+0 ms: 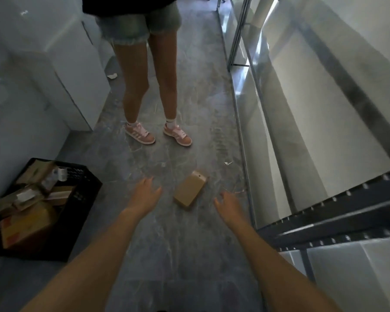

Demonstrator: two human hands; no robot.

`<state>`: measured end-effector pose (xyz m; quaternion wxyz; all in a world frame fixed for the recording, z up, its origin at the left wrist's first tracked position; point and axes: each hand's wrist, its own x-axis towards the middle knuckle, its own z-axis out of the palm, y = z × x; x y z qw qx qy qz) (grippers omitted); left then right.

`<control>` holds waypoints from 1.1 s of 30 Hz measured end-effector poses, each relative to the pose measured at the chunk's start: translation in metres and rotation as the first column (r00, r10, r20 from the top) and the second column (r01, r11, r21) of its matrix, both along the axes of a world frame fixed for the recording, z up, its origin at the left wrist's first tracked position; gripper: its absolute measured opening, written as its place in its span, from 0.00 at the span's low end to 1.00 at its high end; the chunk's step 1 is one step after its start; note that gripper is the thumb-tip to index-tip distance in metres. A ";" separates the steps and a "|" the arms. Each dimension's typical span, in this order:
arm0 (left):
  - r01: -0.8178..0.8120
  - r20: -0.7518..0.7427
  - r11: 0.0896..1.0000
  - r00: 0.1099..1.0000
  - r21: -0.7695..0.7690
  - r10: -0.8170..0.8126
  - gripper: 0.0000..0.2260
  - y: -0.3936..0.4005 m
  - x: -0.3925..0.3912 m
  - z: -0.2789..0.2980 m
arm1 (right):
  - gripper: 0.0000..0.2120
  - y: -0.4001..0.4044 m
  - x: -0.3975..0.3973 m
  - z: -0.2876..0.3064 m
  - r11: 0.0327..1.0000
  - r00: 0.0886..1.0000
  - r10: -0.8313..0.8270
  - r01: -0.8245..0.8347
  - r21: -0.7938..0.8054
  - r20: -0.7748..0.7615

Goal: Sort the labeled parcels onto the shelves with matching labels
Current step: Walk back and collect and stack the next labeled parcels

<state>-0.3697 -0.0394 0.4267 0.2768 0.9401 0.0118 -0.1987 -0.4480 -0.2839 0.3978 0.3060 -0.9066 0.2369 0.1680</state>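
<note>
**Parcel on the floor, both hands reaching toward it**

Parcels fill the black plastic crate (54, 212) at the lower left of the frame: brown and yellow cardboard boxes piled at odd angles, a white roll standing among them, which looks like the stock waiting to be sorted. Above it, along the left edge, stand pale cabinets (61, 70).

Just right of the crate, the left hand (144, 194) stretches forward with fingers spread and nothing in it. In the lower middle of the frame one small brown cardboard parcel (189, 190) lies flat and askew on the grey stone floor (178, 244), away from the crate, likely dropped or set aside. Its label cannot be read from here. The right hand (230, 206) hangs to the parcel's right, fingers curled loosely, also empty. The hands flank the parcel without touching it, which suggests a two-handed pickup is coming.

A second person (144, 75) in denim shorts and pink sneakers stands in the upper middle, facing the parcel.

Metal shelving (324, 206) with pale boards runs down the right side; no shelf labels are legible.
</note>
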 end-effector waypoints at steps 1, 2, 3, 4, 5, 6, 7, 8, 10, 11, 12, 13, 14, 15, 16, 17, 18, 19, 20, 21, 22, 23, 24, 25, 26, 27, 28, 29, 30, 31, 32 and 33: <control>-0.014 -0.006 1.000 1.000 -0.015 0.014 0.25 -0.005 0.012 -0.034 | 0.21 -0.003 0.011 -0.032 1.000 1.000 0.007 -0.007 0.005 0.005; -0.024 -0.013 0.999 1.000 -0.029 0.024 0.25 -0.011 0.022 -0.066 | 0.22 -0.006 0.021 -0.064 1.000 1.000 0.015 -0.015 0.001 0.005; -0.027 -0.014 0.999 1.000 -0.043 0.026 0.25 -0.017 0.032 -0.099 | 0.22 -0.008 0.031 -0.097 1.000 1.000 0.025 -0.025 -0.011 0.009; -0.025 -0.007 0.998 1.000 -0.059 0.024 0.25 -0.022 0.042 -0.132 | 0.22 -0.010 0.042 -0.128 0.999 0.999 0.031 -0.030 -0.021 0.018; -0.016 0.005 0.997 1.000 -0.075 0.016 0.25 -0.028 0.052 -0.164 | 0.21 -0.011 0.052 -0.159 1.000 0.999 0.018 -0.018 -0.019 0.029; -0.006 0.017 0.995 1.000 -0.097 0.007 0.25 -0.035 0.062 -0.199 | 0.21 -0.012 0.063 -0.193 1.000 0.999 -0.013 0.013 -0.005 0.043; 0.001 0.030 0.993 1.000 -0.117 0.002 0.25 -0.042 0.073 -0.231 | 0.21 -0.013 0.076 -0.225 0.998 0.996 -0.061 0.060 0.027 0.061; 0.003 0.038 0.990 0.999 -0.138 0.003 0.25 -0.049 0.084 -0.263 | 0.20 -0.013 0.088 -0.257 0.990 0.990 -0.123 0.117 0.075 0.074; -0.005 0.049 0.983 0.999 -0.182 0.015 0.24 -0.061 0.104 -0.326 | 0.22 -0.013 0.112 -0.317 0.959 0.966 -0.246 0.231 0.166 0.077; -0.026 0.031 0.978 0.999 -0.208 0.033 0.24 -0.066 0.112 -0.355 | 0.24 -0.011 0.122 -0.343 0.936 0.955 -0.294 0.278 0.216 0.048; -0.049 0.002 0.971 0.999 -0.235 0.051 0.24 -0.070 0.119 -0.382 | 0.27 -0.008 0.132 -0.368 0.909 0.943 -0.334 0.320 0.268 0.007; -0.065 -0.027 0.963 0.998 -0.263 0.060 0.24 -0.073 0.125 -0.408 | 0.28 -0.006 0.140 -0.392 0.879 0.930 -0.364 0.357 0.317 -0.040; -0.072 -0.056 0.955 0.997 -0.287 0.059 0.25 -0.075 0.130 -0.431 | 0.29 -0.003 0.148 -0.415 0.846 0.917 -0.389 0.392 0.360 -0.085; -0.077 -0.085 0.948 0.995 -0.310 0.053 0.26 -0.076 0.134 -0.451 | 0.31 0.000 0.156 -0.434 0.812 0.903 -0.412 0.425 0.400 -0.123; -0.089 -0.114 0.938 0.992 -0.335 0.053 0.26 -0.076 0.137 -0.467 | 0.32 0.004 0.163 -0.450 0.773 0.888 -0.435 0.455 0.443 -0.153; -0.112 -0.149 0.927 0.987 -0.358 0.062 0.27 -0.075 0.141 -0.480 | 0.34 0.008 0.169 -0.464 0.727 0.872 -0.457 0.480 0.490 -0.175; -0.139 -0.185 0.917 0.980 -0.373 0.074 0.27 -0.074 0.145 -0.490 | 0.35 0.012 0.173 -0.476 0.683 0.859 -0.475 0.497 0.535 -0.191; -0.154 -0.212 0.912 0.974 -0.381 0.076 0.27 -0.074 0.146 -0.496 | 0.34 0.016 0.175 -0.485 0.643 0.849 -0.488 0.506 0.575 -0.201; -0.160 -0.225 0.910 0.971 -0.382 0.076 0.27 -0.075 0.146 -0.501 | 0.32 0.019 0.176 -0.491 0.609 0.841 -0.502 0.508 0.609 -0.200; -0.156 -0.232 0.908 0.970 -0.388 0.067 0.27 -0.076 0.144 -0.503 | 0.30 0.022 0.176 -0.497 0.582 0.834 -0.519 0.506 0.636 -0.189; -0.161 -0.243 0.901 0.968 -0.402 0.064 0.26 -0.077 0.141 -0.505 | 0.28 0.024 0.175 -0.500 0.564 0.826 -0.534 0.506 0.652 -0.179; -0.160 -0.252 0.896 0.966 -0.413 0.056 0.25 -0.077 0.137 -0.505 | 0.27 0.025 0.172 -0.501 0.558 0.822 -0.544 0.506 0.657 -0.171; -0.147 -0.261 0.897 0.965 -0.418 0.036 0.24 -0.078 0.132 -0.504 | 0.26 0.026 0.168 -0.501 0.566 0.818 -0.552 0.509 0.648 -0.160; -0.133 -0.265 0.901 0.964 -0.413 0.021 0.23 -0.079 0.126 -0.503 | 0.25 0.026 0.164 -0.500 0.583 0.820 -0.553 0.510 0.632 -0.151; -0.139 -0.277 0.903 0.961 -0.406 0.023 0.22 -0.079 0.120 -0.503 | 0.25 0.027 0.159 -0.499 0.600 0.824 -0.548 0.508 0.618 -0.144; -0.161 -0.282 0.902 0.958 -0.401 0.046 0.21 -0.079 0.115 -0.503 | 0.24 0.027 0.154 -0.498 0.616 0.827 -0.544 0.508 0.602 -0.142; -0.199 -0.295 0.892 0.952 -0.406 0.078 0.20 -0.076 0.110 -0.503 | 0.24 0.027 0.148 -0.498 0.629 0.828 -0.542 0.512 0.585 -0.143; -0.237 -0.317 0.876 0.943 -0.421 0.103 0.18 -0.074 0.105 -0.503 | 0.23 0.027 0.142 -0.498 0.637 0.829 -0.539 0.516 0.573 -0.148; -0.282 -0.354 0.851 0.927 -0.444 0.123 0.17 -0.071 0.099 -0.503 | 0.22 0.027 0.136 -0.498 0.642 0.831 -0.537 0.515 0.567 -0.146; -0.327 -0.394 0.817 0.909 -0.475 0.134 0.16 -0.069 0.094 -0.501 | 0.21 0.028 0.130 -0.496 0.647 0.833 -0.533 0.512 0.565 -0.145; -0.379 -0.444 0.778 0.884 -0.502 0.145 0.15 -0.067 0.088 -0.495 | 0.19 0.028 0.123 -0.490 0.647 0.834 -0.532 0.512 0.565 -0.147; -0.417 -0.476 0.744 0.866 -0.522 0.151 0.13 -0.065 0.082 -0.486 | 0.18 0.030 0.115 -0.481 0.640 0.831 -0.535 0.518 0.568 -0.155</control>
